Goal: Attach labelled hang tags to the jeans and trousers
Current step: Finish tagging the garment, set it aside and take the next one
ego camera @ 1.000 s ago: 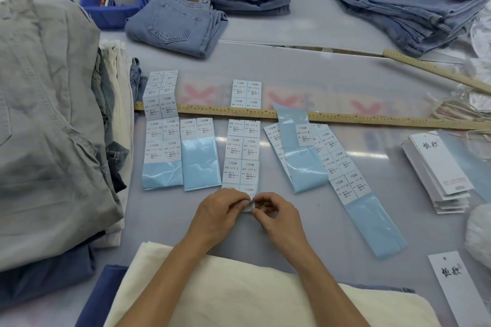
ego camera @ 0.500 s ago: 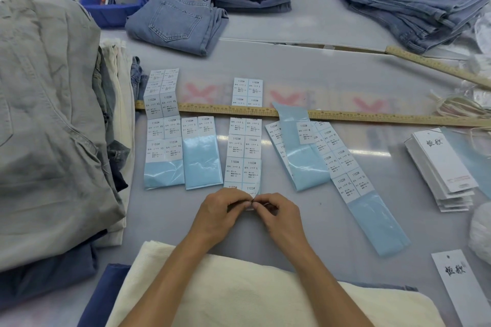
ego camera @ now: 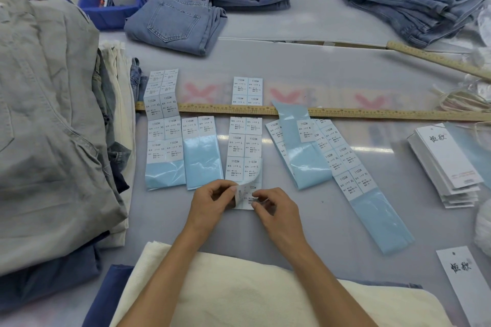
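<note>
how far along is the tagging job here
Early. Done: several sticker strips show bare blue backing, so some labels are used. In hand: the left hand peels a label off the L strip; the right hand steadies it. Left: unlabelled hang tags wait, cream trousers untagged.

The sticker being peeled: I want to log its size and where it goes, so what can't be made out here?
Head view only:
- Size letter on the lifted sticker: the curl and the left hand and right hand hide it.
- Small print on every label sheet: too small.
- Loose hang tag: cut off by the right edge.
- Cream trousers: cut off by the bottom edge; waistband unseen.
</note>
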The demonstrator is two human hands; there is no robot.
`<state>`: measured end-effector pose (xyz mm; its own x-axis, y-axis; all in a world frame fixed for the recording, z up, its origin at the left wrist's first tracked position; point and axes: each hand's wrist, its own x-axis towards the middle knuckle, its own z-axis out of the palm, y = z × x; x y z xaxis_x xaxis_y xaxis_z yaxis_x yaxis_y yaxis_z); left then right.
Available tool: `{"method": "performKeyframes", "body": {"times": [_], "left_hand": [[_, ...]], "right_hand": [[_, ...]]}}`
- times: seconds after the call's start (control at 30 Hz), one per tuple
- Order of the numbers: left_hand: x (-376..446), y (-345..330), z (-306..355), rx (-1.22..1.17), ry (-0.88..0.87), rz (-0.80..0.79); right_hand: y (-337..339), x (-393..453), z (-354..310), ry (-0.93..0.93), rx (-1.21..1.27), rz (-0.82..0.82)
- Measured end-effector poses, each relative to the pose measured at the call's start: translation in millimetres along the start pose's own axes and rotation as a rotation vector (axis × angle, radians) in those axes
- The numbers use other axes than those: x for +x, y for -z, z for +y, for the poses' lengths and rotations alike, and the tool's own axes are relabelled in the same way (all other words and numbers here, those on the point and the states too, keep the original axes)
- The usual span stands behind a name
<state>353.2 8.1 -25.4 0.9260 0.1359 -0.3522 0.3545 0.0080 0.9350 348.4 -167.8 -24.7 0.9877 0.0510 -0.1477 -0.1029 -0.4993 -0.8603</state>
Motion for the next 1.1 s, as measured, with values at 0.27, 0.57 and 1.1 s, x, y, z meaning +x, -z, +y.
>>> {"method": "performKeyframes", "body": {"times": [0.27, 0.57, 1.1], "left_hand": [[1, 6, 2, -0.098, 0.037, 0.085], [2, 9, 6, -0.186, -0.003, 0.134], [33, 32, 52, -0.240, -0.046, 0.270]], "right_hand": [[-3, 0, 4, -0.020, 0.019, 0.016], [-5, 1, 5, -0.042, 0.096, 0.022], [-1, 3, 2, -0.029, 0.114, 0.090]]}}
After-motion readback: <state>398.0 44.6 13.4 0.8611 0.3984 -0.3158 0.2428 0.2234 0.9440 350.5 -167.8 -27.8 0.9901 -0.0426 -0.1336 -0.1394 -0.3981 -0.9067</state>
